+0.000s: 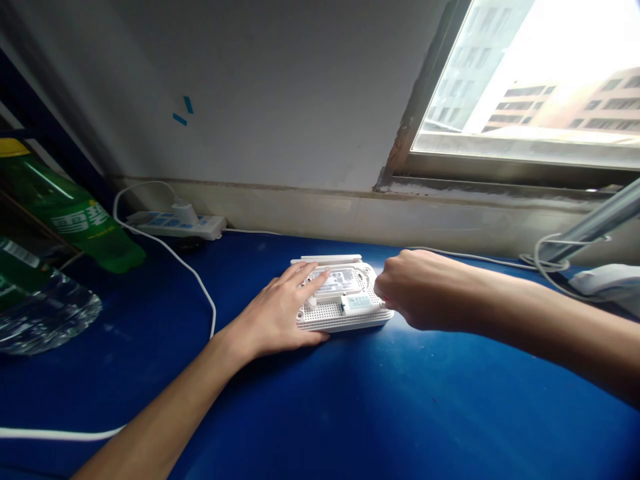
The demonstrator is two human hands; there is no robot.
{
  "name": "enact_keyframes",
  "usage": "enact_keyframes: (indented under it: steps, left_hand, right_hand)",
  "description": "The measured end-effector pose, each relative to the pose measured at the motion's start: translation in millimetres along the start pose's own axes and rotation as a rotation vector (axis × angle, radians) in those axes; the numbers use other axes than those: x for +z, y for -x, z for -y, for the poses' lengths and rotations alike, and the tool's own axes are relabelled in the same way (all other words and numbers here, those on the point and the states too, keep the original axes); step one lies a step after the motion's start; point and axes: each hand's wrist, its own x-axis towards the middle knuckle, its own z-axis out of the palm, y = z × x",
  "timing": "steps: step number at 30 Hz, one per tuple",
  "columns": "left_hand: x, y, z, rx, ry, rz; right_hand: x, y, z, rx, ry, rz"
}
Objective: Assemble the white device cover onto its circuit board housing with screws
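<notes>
A white router (333, 320) lies on the blue tabletop with its vented, labelled underside facing up and white antennas (331, 258) along its far side. Across its left end rests my left hand (283, 307), fingers spread over the top and thumb low against the front edge. A small white piece with a pale blue label (361, 304) sits on the router's near right part. My right hand (407, 290) is closed in a fist at the router's right end, close to that piece. Its fingertips are mostly hidden, so what they hold cannot be made out.
A power strip (215, 228) with a plugged-in white adapter (185, 213) lies by the wall, its white cable (193, 270) curving across the blue tabletop (320, 413). Green bottle (85, 220) and clear bottle (45, 320) are at left. A metal pole (590, 217) stands at right, below the window.
</notes>
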Motion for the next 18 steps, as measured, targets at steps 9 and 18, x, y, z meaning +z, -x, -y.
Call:
enact_keyframes:
  steps: [9,18]
  left_hand:
    - [0.7,-0.5,-0.6,0.002,0.004,-0.011]
    - [-2.9,-0.2,-4.6,-0.009,0.016,-0.005]
  right_hand:
    - [-2.2,-2.8,-0.4,-0.158,0.113,0.006]
    - [-10.1,-3.8,10.5,0.039,-0.070,0.025]
